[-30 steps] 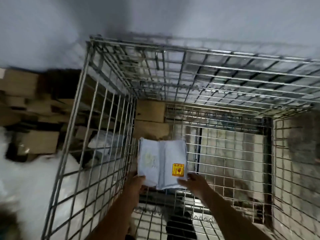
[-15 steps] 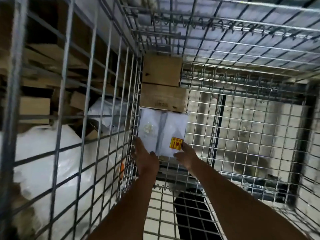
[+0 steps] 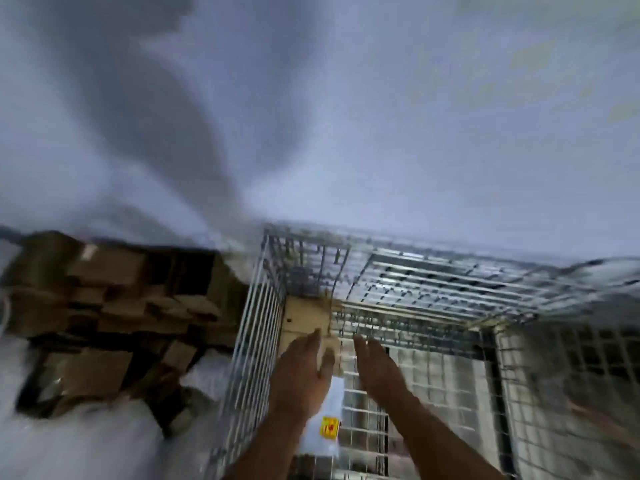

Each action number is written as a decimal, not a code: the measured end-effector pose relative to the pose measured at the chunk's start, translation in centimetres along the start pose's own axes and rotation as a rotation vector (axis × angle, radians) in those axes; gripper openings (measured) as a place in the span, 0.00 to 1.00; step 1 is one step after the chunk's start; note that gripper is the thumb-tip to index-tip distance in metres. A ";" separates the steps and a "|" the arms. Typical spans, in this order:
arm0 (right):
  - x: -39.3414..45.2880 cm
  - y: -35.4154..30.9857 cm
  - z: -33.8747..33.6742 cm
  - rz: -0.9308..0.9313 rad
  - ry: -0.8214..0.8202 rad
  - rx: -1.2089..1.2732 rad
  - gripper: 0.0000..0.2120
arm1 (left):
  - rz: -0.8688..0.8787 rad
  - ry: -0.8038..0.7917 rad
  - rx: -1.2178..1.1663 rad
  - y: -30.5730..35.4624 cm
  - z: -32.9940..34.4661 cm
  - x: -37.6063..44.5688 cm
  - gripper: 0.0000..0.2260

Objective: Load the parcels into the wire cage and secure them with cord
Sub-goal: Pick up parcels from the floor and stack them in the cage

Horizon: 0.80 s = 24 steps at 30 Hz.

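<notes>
One wire cage (image 3: 433, 289), two hands (image 3: 301, 372), one white parcel (image 3: 323, 434), two brown boxes (image 3: 304, 318) inside.

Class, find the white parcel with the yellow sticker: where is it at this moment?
In the head view, the white parcel lies inside the wire cage by its left wall, below the left hand and between both forearms.

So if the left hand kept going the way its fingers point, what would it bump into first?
Probably the brown cardboard box in the far left corner of the wire cage. The left hand has straight fingers aimed at it, though blur makes depth uncertain.
</notes>
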State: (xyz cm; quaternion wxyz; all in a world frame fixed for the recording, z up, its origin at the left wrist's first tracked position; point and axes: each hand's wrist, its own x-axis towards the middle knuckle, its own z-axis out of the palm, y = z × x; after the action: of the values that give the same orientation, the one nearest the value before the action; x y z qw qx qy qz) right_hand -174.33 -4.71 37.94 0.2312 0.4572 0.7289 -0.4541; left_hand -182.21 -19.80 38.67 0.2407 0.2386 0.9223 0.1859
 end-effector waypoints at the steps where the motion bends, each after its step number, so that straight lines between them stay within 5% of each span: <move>1: -2.3 -3.5 -2.8 -0.082 0.055 -0.085 0.28 | 0.088 0.073 0.031 1.9 -4.8 0.7 0.28; 5: -13.3 -17.1 -11.8 -0.336 0.298 -0.228 0.32 | 0.310 0.333 0.090 7.2 -23.6 0.3 0.29; 12: -29.1 -35.7 -16.7 -0.644 0.486 -0.404 0.36 | 0.168 0.394 0.127 5.8 -48.3 -4.4 0.31; 24: -41.0 -50.2 -12.3 -0.853 0.426 -0.581 0.36 | -0.031 0.593 0.130 -2.1 -65.1 -17.4 0.28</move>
State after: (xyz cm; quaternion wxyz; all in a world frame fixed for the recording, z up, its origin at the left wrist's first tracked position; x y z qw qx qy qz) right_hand -197.93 -21.18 97.34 -0.0088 0.1206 0.9752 -0.1854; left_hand -204.24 -45.60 96.91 -0.0519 0.1749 0.9658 0.1843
